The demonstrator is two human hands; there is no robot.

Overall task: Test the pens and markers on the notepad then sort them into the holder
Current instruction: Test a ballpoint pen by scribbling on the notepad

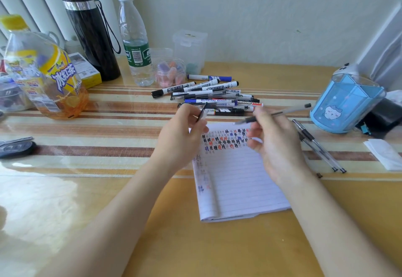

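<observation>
So the pen (282, 112) is in the right hand (276, 139), fingers curled round the dark rubber grip near the tip. It's held up over the top of the notepad (243, 185), tip pointing left, not touching the paper. The left hand (185, 133) pinches the clear cap (202, 114) between thumb and fingertips, just above the pad's top left corner.

Handling-wise, I'd guess it's a thin, stiff, light plastic stick. The clear barrel probably gets slippery, so the rubber grip is the place to hold it for writing. For dropping it in the holder (345, 102) I'd take it mid-barrel instead. The cap is tiny and easy to fumble, so a pinch is about all you can do. The markers look fatter and should be easier to grab anywhere along the body.

Counts:
- one pen in hand, one cap off it
- two more pens (315, 144) lying side by side between the pad and the holder, toward the table's (108, 146) right edge
- one pile (215, 97) behind the pad, toward the back edge. I make out at least six markers plus a few clear pens, but they overlap too much for an exact number.
- one notepad near the front edge, rows of black, red and blue test marks across its top
- one blue holder at the right edge, nothing sticking out of it that I can see
</observation>
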